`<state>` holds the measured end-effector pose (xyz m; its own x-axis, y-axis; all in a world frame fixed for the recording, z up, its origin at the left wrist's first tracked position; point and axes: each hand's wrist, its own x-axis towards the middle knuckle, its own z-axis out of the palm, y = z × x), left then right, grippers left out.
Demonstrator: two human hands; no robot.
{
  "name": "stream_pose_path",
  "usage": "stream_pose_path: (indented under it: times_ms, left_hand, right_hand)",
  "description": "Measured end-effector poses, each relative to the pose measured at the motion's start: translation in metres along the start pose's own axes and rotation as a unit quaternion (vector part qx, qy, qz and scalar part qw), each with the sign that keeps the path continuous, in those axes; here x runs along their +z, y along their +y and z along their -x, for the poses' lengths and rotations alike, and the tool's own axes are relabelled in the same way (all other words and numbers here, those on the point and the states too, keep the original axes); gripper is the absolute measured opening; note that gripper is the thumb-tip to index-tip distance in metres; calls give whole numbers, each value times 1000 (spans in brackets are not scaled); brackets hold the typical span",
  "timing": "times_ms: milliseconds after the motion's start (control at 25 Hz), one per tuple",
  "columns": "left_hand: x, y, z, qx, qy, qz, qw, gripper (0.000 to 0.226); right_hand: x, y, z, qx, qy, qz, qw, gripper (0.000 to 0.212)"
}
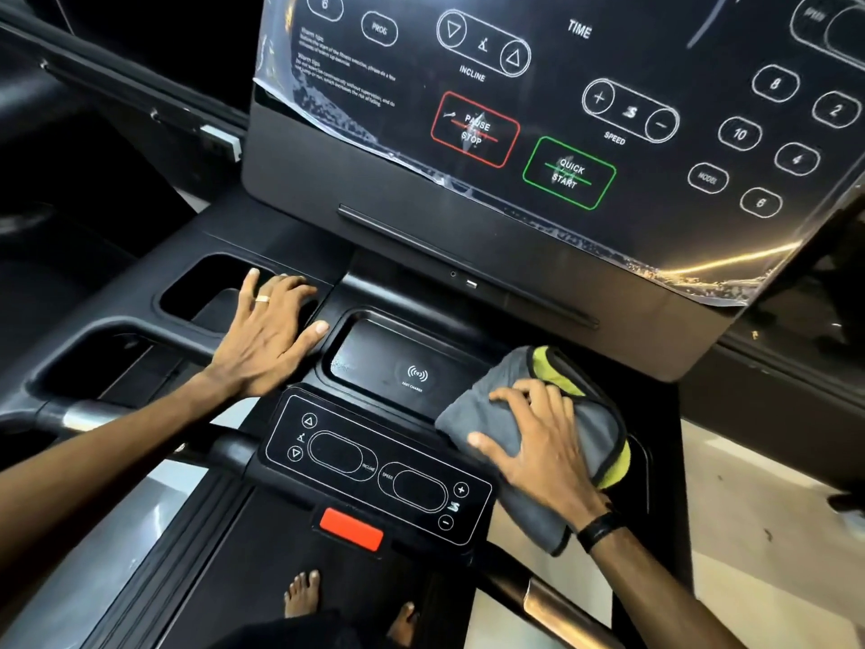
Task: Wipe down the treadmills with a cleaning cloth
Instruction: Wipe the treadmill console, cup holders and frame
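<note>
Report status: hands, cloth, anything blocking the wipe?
Right hand presses the cloth flat on the console's right side. Left hand rests open beside the charging tray. Nothing in the way.

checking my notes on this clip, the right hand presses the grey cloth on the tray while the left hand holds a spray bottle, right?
Not quite. The right hand does press the grey cloth on the tray, but the left hand holds nothing: it rests flat on the console beside the cup holder. The head view shows it.
</note>
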<state>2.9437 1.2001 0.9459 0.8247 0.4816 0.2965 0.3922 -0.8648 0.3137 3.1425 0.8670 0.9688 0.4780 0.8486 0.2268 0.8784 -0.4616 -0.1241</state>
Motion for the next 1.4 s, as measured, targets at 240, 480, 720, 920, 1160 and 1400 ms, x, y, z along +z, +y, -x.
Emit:
stream_pose_path:
  times_ms: [240, 480, 720, 920, 1160, 1400]
  left_hand:
    - [0, 3, -3, -7, 15, 11, 1000, 74]
    - [-1, 3, -1, -16, 29, 25, 999, 74]
    - [0, -1, 1, -21, 39, 40, 998, 70]
    - [2, -5, -5, -60, 63, 137, 987, 63]
    - [-3, -7, -4, -98, 110, 263, 953, 62]
    - [-6, -7, -4, -106, 94, 296, 944, 64]
  right_hand:
    - [9, -14, -15, -25, -6, 11, 1000, 48]
    - [21, -56, -86, 17, -23, 60, 998, 47]
    - [7, -12, -38, -220, -69, -23, 973, 43]
    - [15, -41, -67, -266, -66, -7, 962, 44]
    - [53, -158, -147, -251, -35, -43, 967, 48]
    - [55, -160, -174, -127, -16, -17, 992, 41]
